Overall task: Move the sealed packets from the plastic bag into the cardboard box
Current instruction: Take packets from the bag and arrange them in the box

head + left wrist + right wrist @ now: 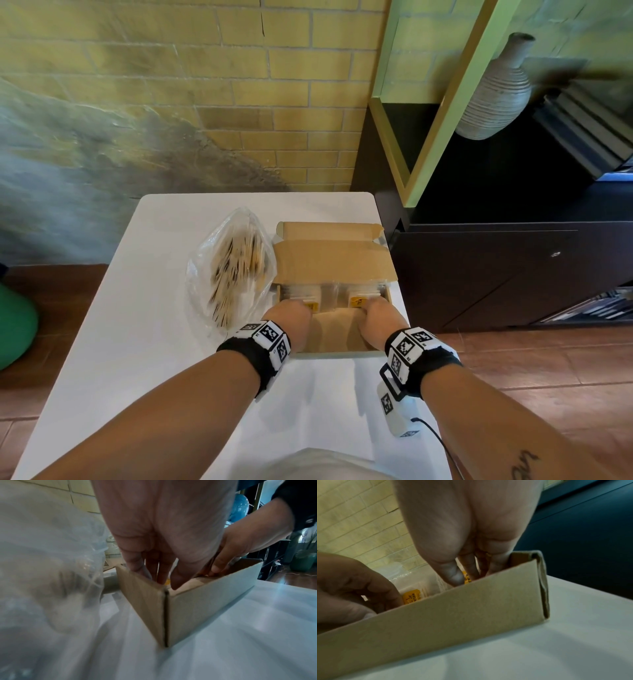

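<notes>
While both hands reach down into the box [337,330], the packets [305,294] stand in two stacks against its far wall, under the raised lid flap [334,260]. Each front packet is clear with a yellow label [411,598]; on the left stack's label only the letters "RELA" can be read, the rest is blurred or hidden. The left hand [289,317] enters at the box's left end, palm toward the person, fingers [135,562] pointing down and bent at the tips against the front of the left stack, thumb apart and lower near the box's front wall. Whether it pinches a packet or only presses on it cannot be told. The right hand [378,317] enters at the box's right end in a like pose: fingers [468,566] straight down behind the front wall, thumb beside them, touching the right stack's yellow label. Its grip cannot be told either. Both forearms run straight from the person to the box, each wrist wrapped in a black band with black-and-white marker tags.

Just left of the box, touching it, lies the bag [233,270], clear and crumpled, with more packets inside. Box and bag sit on a white table [137,308]. Right of the box stands a dark cabinet [496,274], with a ribbed grey vase [496,92] above it.
</notes>
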Available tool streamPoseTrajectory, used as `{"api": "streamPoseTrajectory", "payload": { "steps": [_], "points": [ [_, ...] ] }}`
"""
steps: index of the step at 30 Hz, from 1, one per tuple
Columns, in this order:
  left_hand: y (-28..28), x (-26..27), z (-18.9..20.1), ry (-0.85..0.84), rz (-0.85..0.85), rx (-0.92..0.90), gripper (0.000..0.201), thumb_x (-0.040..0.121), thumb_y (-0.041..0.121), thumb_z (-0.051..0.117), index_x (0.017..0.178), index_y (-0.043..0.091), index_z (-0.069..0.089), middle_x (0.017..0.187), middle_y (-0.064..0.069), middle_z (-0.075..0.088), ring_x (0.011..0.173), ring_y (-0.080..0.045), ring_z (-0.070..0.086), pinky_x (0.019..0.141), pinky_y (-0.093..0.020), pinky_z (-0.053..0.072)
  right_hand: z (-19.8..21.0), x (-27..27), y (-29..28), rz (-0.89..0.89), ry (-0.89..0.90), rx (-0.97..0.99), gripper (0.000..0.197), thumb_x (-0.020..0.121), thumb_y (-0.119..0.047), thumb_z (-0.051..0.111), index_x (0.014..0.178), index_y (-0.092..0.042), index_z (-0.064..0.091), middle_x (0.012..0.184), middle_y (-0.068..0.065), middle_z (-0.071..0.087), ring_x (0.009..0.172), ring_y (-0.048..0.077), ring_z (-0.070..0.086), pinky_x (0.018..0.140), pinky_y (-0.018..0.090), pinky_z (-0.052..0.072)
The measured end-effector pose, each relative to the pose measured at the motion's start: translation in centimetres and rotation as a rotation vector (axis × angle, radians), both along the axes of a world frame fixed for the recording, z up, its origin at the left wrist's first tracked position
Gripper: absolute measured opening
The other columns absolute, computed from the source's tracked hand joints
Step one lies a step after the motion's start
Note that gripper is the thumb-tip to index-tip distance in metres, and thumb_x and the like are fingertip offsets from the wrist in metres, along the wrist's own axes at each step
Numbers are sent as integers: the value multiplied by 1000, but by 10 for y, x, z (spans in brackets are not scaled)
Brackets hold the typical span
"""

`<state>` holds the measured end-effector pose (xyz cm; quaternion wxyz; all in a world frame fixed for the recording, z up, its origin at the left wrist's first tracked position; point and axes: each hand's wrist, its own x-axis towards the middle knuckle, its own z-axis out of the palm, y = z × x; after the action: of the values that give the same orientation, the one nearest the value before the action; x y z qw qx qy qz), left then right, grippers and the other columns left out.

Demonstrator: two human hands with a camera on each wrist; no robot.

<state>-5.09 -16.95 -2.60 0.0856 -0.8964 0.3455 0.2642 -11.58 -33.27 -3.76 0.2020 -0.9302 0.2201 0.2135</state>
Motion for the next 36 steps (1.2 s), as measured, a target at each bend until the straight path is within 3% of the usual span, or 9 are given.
{"api": "streamPoseTrajectory", "payload": {
  "steps": [5,8,11,17,22,25,30,33,36],
  "points": [
    [7,8,8,-19,93,-196,19,90,10,43,99,10,60,101,-7,63,94,-25,61,84,-33,51,10,-1,0,64,-8,51,25,93,-14,41,85,-12,65,91,8,64,80,21,56,75,26,47],
    [17,17,22,-136,230,-485,16,92,13,39,83,15,52,84,-3,55,81,-21,55,73,-30,48,20,1,2,64,-90,100,26,92,-14,43,92,-9,68,93,8,67,82,21,59,74,25,46],
    [31,32,34,-310,392,-675,15,88,8,43,94,7,57,93,-8,55,86,-23,52,70,-31,43,31,5,7,45,-146,162,24,91,-14,45,91,-7,68,96,8,69,87,23,63,75,26,48],
    [66,44,31,-194,795,-197,47,85,14,55,128,8,37,121,-13,44,110,-34,49,84,-37,46,47,11,19,53,-245,219,20,92,-17,49,99,-15,67,103,2,68,89,17,62,80,27,50],
    [81,49,26,-124,667,-80,17,88,8,51,101,3,61,98,-9,65,94,-25,64,69,-25,47,56,10,28,73,-248,212,20,93,-19,48,102,-18,66,105,0,67,86,14,60,71,20,43],
    [82,49,34,-120,666,-108,8,88,6,51,90,4,59,85,-6,60,90,-24,64,66,-24,46,63,9,32,68,-266,221,21,93,-17,48,103,-17,66,106,2,67,92,17,62,75,23,46],
    [90,52,40,-133,684,-240,23,84,6,51,63,10,42,63,-1,45,58,-16,46,44,-21,33,74,9,40,58,-294,234,23,92,-16,47,104,-18,67,104,1,67,85,14,60,73,22,45],
    [93,49,44,-119,661,-263,6,83,9,51,77,8,52,74,-3,52,67,-19,51,50,-22,38,78,9,49,59,-297,226,23,92,-17,47,106,-18,66,105,0,66,85,12,57,70,20,42],
    [94,42,40,-79,591,-184,17,85,15,54,99,6,58,91,-5,61,81,-22,59,64,-24,44,83,9,61,76,-305,213,23,92,-17,48,105,-17,67,106,1,66,88,14,58,74,21,44]
  ]
}}
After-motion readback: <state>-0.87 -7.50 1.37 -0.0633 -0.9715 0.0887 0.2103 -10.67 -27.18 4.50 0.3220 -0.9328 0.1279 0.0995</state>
